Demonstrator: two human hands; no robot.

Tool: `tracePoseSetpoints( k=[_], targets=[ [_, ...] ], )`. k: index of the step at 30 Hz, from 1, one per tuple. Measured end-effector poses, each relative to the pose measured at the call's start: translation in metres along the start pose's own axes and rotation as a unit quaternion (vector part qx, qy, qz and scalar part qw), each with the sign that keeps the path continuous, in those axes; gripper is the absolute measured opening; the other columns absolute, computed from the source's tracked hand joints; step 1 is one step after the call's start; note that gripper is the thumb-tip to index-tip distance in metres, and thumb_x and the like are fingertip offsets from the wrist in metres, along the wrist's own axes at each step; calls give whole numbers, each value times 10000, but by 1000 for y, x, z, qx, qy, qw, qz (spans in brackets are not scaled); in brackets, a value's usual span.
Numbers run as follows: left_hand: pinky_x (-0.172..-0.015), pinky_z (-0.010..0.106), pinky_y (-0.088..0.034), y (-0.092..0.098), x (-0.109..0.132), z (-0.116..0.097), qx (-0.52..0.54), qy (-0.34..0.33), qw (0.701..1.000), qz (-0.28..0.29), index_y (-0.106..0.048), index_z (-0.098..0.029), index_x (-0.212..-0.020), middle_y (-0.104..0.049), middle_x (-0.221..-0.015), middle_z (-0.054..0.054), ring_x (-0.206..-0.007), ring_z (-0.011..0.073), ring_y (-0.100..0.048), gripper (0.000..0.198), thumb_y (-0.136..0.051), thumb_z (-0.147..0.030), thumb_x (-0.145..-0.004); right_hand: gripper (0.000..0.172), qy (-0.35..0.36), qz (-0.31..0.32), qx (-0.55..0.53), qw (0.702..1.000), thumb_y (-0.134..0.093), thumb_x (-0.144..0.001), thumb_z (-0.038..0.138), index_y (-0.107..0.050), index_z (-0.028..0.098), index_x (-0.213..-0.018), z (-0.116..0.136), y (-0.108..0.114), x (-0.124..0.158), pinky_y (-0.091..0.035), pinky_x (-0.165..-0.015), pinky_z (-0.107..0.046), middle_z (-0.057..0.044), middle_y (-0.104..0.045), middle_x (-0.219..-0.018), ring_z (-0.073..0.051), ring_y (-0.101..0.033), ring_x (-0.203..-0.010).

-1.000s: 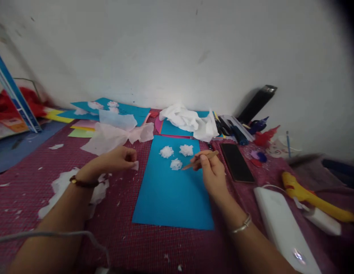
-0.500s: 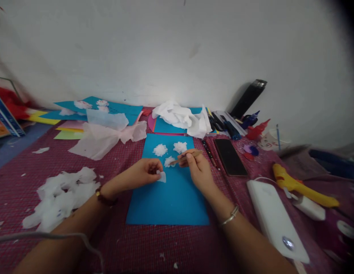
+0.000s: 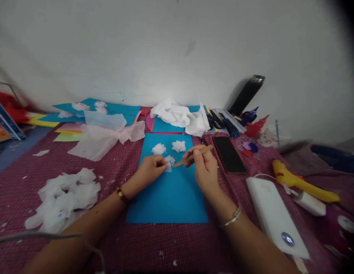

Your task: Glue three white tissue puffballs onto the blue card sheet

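On a blue sheet of paper (image 3: 168, 201) sit three white tissue-paper tufts; two, the left tuft (image 3: 159, 148) and the right tuft (image 3: 178, 146), lie toward its far end. The third tuft (image 3: 169, 159) is nearer to me, between my hands. My left hand (image 3: 152, 167) pinches a small piece of white tissue paper (image 3: 168, 167) against the near side of this third tuft. In my right hand (image 3: 202, 161) a thin wooden stick (image 3: 191, 155) slants down, its tip close to the tissue piece; whether they touch I cannot tell.
A pile of torn tissue (image 3: 64, 198) lies at left, sheer tissue sheets (image 3: 99, 137) behind it. Crumpled white paper (image 3: 179, 116) is at the back. To the right are a phone (image 3: 229, 155), a white power bank (image 3: 276, 217), a yellow glue gun (image 3: 303, 182) and a black flask (image 3: 248, 95).
My left hand has moved right and forward, bringing the tissue piece to the third tuft. My right hand has drawn back to the right, taking the stick's tip off that tuft.
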State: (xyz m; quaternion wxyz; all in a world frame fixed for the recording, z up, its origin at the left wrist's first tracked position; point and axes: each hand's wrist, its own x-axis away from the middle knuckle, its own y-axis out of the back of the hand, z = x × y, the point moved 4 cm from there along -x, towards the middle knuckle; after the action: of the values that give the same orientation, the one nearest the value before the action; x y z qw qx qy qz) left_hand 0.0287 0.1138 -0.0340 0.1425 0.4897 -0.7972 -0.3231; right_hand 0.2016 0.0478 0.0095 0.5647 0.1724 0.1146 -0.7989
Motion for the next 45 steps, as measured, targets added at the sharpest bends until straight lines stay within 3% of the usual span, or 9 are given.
tracePoseSetpoints(
  k=[10,19,25,29,33,36,40,42,45],
  targets=[
    [-550,240,-360,-3,-3,-3,8,10,1000,-19,-536,-174,-588,-585,-594,-11,-576,115,-506,199,-569,-247,-770,217,51,106,128,985,-403,-980,308,-589,209,-927,-13,-12,6,-523,-658,-281,-38,-666,-866,-144,-646,-679],
    [-621,253,-444,9,-5,1,150,59,984,-81,-580,-164,-789,-601,-724,4,-662,126,-544,134,-579,-297,-775,244,87,155,198,964,-371,-991,306,-598,226,-953,-9,-16,6,-514,-735,-330,-56,-660,-897,-194,-651,-798],
    [-595,242,-427,8,-6,8,185,85,976,-76,-578,-167,-824,-599,-743,1,-638,112,-522,129,-580,-278,-758,233,144,214,204,944,-377,-978,273,-606,233,-968,2,-22,9,-515,-810,-366,-65,-662,-938,-207,-637,-898],
    [-527,224,-392,9,-5,10,231,108,965,-62,-573,-164,-834,-565,-700,-19,-574,96,-489,166,-605,-287,-727,226,100,147,163,970,-405,-973,292,-618,236,-927,6,-14,6,-532,-750,-340,-50,-673,-903,-186,-654,-799],
    [-466,202,-341,46,-2,12,268,110,955,-59,-592,-165,-864,-563,-679,-24,-533,83,-478,201,-632,-310,-730,222,11,18,54,998,-432,-964,361,-587,211,-912,-2,2,0,-532,-594,-298,-29,-667,-818,-146,-625,-605],
    [-496,202,-358,98,8,16,226,90,967,-77,-594,-166,-812,-549,-642,-27,-534,75,-469,155,-627,-307,-753,228,-30,-3,7,1000,-489,-933,402,-574,193,-902,-11,6,-3,-522,-541,-291,-22,-658,-767,-143,-609,-556],
    [-503,214,-357,159,36,32,122,128,982,-65,-601,-163,-780,-541,-624,-25,-519,77,-450,142,-611,-301,-753,246,-54,3,14,998,-523,-911,421,-601,188,-905,-20,8,-6,-529,-548,-300,-32,-660,-769,-152,-620,-570],
    [-522,219,-376,173,54,41,57,146,987,-31,-619,-163,-799,-575,-657,-14,-549,89,-480,148,-610,-305,-756,233,-59,2,18,998,-535,-905,412,-610,191,-898,-22,9,-6,-533,-548,-304,-41,-662,-774,-160,-629,-580],
    [-600,250,-446,176,77,54,-39,148,988,35,-651,-173,-825,-642,-731,12,-645,129,-560,149,-610,-293,-746,205,-61,3,22,998,-552,-896,392,-616,197,-893,-21,9,-5,-537,-553,-318,-52,-665,-781,-174,-639,-590]
  ],
)
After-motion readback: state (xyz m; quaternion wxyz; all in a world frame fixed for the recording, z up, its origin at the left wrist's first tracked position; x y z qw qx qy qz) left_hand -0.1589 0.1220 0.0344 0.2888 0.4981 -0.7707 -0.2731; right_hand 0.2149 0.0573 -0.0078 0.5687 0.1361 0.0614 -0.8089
